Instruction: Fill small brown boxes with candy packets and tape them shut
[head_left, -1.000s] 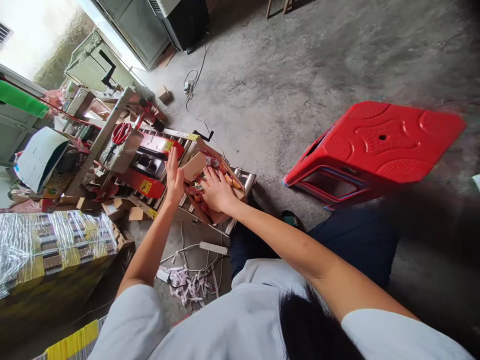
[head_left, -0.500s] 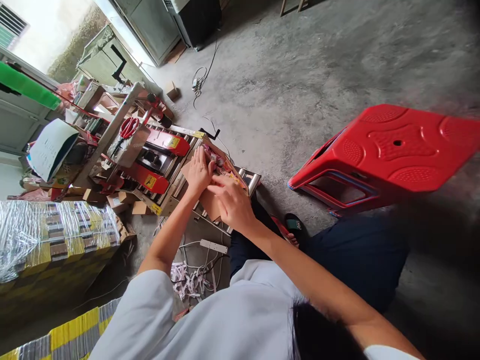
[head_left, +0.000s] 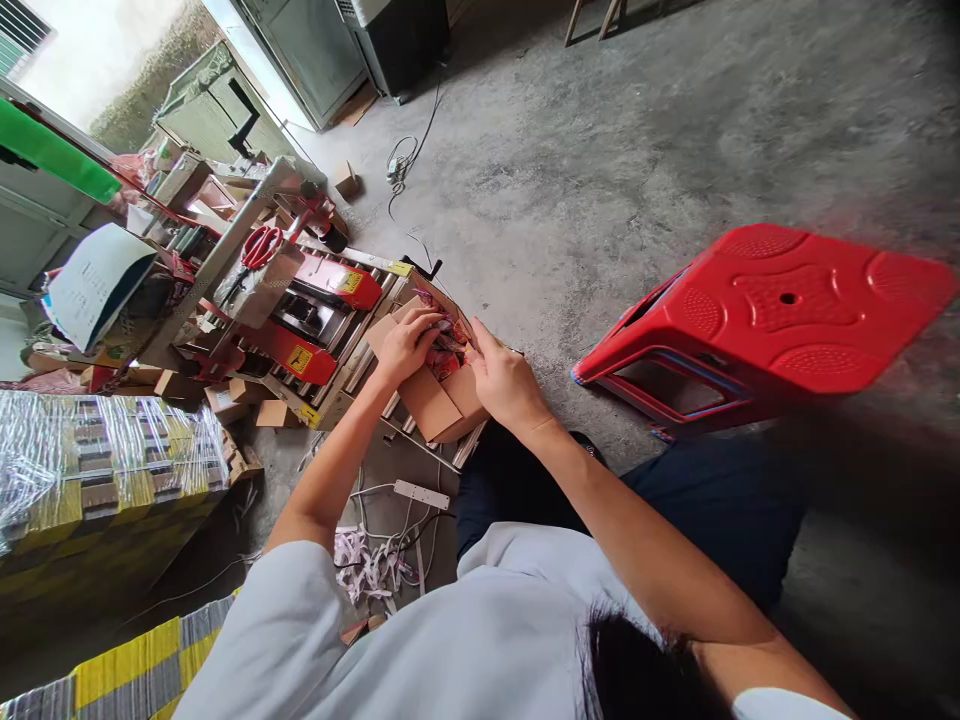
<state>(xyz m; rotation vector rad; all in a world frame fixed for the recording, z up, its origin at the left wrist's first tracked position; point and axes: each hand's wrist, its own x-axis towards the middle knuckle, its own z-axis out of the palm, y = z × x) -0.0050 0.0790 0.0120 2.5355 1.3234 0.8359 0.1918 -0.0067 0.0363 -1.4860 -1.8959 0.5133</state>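
Observation:
An open cardboard box (head_left: 429,402) sits tilted in view on the roller table, its flaps folded outward. Red and purple shiny packets (head_left: 448,362) fill it. My left hand (head_left: 405,348) lies over the box's left side, fingers stretched across onto the packets, holding nothing that I can see. At the right side of the box, my right hand (head_left: 511,385) has its thumb and fingers around the cardboard edge; part of its fingers is hidden.
A box-sealing machine (head_left: 300,300) with red side belts adjoins the box; red-handled scissors (head_left: 262,247) lie on it. A red plastic stool (head_left: 787,300) stands right. Wrapped stacks (head_left: 112,470), a power strip (head_left: 421,495) and paper strips (head_left: 367,560) are at left and below.
My hands have moved apart. The right one went to the box's right edge, the left shifted slightly down onto the packets, and more of the box and its contents now shows.

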